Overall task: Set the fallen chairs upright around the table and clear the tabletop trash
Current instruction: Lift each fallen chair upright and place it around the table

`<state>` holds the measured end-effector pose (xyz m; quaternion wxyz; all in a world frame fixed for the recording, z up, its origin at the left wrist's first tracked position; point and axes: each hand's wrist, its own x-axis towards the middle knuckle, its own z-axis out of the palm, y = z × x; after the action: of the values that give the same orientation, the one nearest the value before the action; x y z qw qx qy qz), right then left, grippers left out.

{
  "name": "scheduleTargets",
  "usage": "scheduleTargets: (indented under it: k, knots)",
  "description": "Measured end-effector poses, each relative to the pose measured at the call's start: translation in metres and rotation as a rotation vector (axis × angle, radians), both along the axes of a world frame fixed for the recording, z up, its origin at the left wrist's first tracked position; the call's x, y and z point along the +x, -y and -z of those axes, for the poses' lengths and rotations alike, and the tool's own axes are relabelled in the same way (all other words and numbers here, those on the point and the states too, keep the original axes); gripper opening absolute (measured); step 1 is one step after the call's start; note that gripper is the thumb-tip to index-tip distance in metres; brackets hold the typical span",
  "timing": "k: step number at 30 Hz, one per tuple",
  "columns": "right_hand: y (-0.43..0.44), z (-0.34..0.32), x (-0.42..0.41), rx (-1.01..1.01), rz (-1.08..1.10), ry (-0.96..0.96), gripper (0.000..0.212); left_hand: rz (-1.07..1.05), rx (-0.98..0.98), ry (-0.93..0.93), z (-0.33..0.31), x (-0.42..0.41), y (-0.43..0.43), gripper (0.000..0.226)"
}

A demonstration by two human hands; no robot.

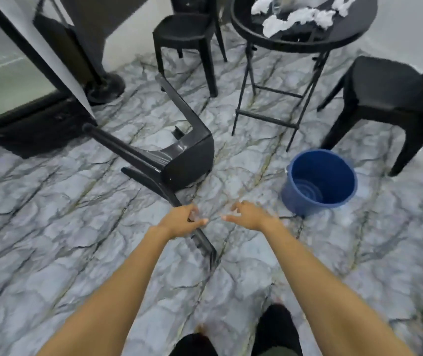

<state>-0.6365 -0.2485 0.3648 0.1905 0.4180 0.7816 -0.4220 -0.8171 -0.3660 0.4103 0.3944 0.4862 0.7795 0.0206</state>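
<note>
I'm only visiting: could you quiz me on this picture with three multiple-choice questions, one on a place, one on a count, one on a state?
1. Where is the bucket?
A. on a chair seat
B. on the floor beside the fallen chair
C. on a shelf

2. How many chairs stand upright?
A. none
B. two
C. four

3. What is the left hand doing?
A. hanging free
B. holding paper
C. gripping the fallen chair

1 B: it stands on the floor.
2 B: a left chair and a right chair flank the table.
3 C: its fingers curl round the chair's back, while the right hand is open.
</note>
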Motion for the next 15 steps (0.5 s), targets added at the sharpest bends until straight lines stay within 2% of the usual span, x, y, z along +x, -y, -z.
scheduleTargets:
  k: [8, 15]
  knots:
    - [0.069, 0.058, 0.045, -0.083, 0.107, 0.028, 0.07, 0.192, -0.057, -0.011, 0.057, 0.013, 0.023, 0.055]
    - [0.105, 0.165, 0.045, -0.08, 0.285, -0.087, 0.065, 0.291, -0.031, -0.01, 0.171, 0.01, 0.019, 0.055]
